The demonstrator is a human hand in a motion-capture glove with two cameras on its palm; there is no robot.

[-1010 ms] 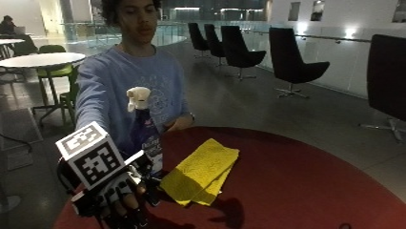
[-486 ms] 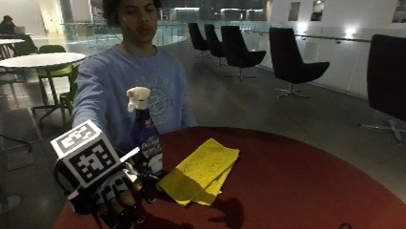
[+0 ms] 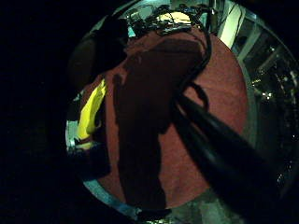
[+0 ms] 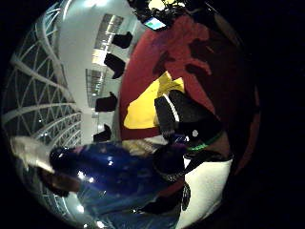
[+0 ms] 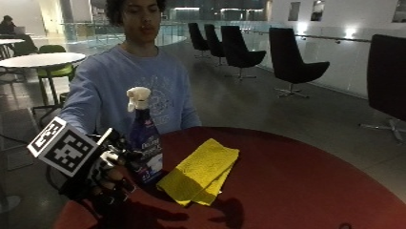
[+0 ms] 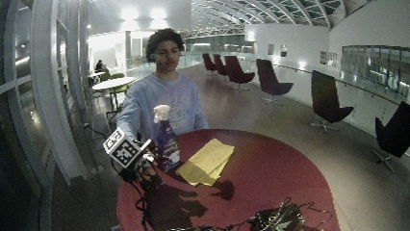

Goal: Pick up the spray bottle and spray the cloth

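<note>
gloved hand [image 5: 105,179] fingers unclear, beside spray bottle [image 5: 145,143]

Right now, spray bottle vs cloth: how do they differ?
The spray bottle stands upright; the cloth lies flat and folded. The spray bottle is dark blue with a white head; the cloth is plain yellow. The gloved right hand is beside the spray bottle, away from the cloth. Both rest on the red table.

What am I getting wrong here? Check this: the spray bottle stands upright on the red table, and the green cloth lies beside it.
Only the colour is wrong. The cloth is yellow, not green, as the outside view shows. The rest holds: the spray bottle stands upright on the red table, and the cloth lies beside it. The gloved right hand is at the bottle's other side.
</note>
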